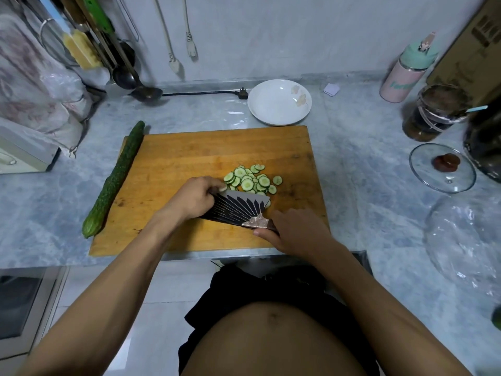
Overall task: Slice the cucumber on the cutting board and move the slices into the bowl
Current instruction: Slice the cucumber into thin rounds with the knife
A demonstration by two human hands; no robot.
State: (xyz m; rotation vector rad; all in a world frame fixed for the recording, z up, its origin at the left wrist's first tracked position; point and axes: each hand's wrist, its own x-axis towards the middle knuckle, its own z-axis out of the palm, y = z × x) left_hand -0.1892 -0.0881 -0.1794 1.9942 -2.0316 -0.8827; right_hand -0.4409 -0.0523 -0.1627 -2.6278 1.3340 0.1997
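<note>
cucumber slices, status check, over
Right hand grips cleaver handle; left hand holds the blade's far end. Slices piled on cutting board, bowl empty. Whole cucumber on board's left edge, path clear.

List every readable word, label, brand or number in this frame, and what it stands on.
Pink bottle: teal lettering, cut off and blurred; not readable.
Cardboard box: dark printed characters, too blurred to read.
Knife: feather pattern only, no text.
Bowl: flower print, no text.
Nothing else shows writing.
</note>
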